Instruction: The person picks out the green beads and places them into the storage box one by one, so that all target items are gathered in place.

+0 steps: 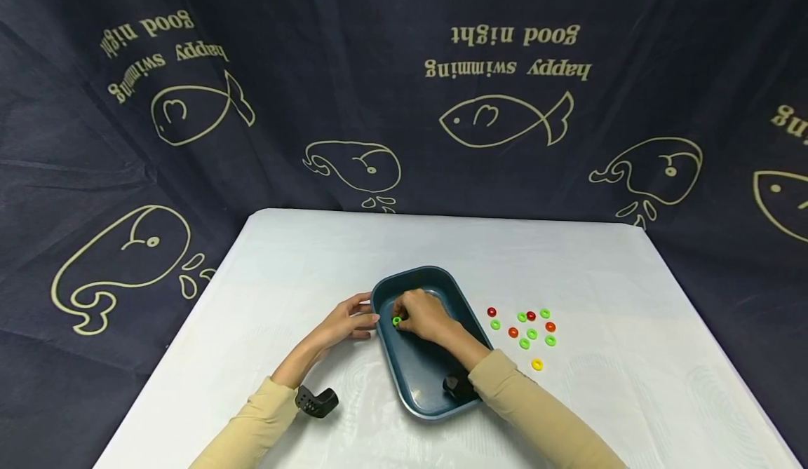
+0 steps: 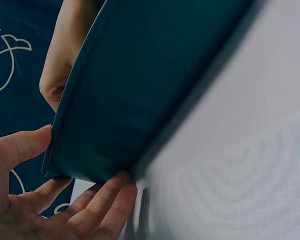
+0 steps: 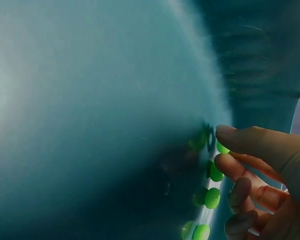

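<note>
A dark blue rectangular tray (image 1: 416,371) lies on the white table. Inside its far left part, my right hand (image 1: 426,315) pinches a small green ring (image 3: 223,146) between thumb and forefinger, close against the inner wall. More green rings (image 3: 212,198) stand in a row along that edge in the right wrist view; most of them are hidden by the hand in the head view. My left hand (image 1: 344,323) rests against the tray's outer left side, thumb (image 2: 37,142) at the rim and fingers extended along the wall below.
Right of the tray several loose green rings (image 1: 532,334), red rings (image 1: 513,332) and one yellow ring (image 1: 537,364) are scattered on the table (image 1: 631,385). Black wrist cameras sit on the left wrist (image 1: 317,402) and the right one. A dark printed curtain (image 1: 404,90) hangs behind.
</note>
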### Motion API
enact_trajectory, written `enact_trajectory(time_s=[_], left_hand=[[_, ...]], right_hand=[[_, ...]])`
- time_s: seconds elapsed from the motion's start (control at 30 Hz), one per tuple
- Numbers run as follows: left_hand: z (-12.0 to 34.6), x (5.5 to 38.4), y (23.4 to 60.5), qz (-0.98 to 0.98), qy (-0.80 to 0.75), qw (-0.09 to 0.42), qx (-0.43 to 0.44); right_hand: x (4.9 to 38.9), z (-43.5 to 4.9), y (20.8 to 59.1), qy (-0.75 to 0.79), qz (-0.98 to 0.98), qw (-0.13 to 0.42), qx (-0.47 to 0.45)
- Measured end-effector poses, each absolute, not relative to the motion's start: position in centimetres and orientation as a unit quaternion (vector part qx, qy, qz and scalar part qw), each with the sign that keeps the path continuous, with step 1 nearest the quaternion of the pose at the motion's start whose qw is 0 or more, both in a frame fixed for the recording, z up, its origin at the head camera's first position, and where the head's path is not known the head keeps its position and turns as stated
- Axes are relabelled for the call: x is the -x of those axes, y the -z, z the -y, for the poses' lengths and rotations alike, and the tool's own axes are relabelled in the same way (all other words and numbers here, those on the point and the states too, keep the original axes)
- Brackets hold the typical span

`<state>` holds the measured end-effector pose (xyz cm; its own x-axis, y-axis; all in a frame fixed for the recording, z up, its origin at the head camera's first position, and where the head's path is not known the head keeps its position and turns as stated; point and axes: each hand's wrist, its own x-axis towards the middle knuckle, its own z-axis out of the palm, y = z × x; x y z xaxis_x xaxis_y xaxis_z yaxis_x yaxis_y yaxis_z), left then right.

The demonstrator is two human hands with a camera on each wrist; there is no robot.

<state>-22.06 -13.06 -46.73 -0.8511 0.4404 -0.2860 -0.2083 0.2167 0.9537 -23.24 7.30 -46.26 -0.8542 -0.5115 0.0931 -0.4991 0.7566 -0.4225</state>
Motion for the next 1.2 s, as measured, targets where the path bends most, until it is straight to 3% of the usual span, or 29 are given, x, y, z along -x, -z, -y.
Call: enact_trajectory(time_s=[1.2], left_hand=[[13.21,22.04,46.78,-0.736,-0.617,0.262,-0.093]], right_hand=[[23.13,-6.85,46.85,0.201,-0.939,0.005,0.279]])
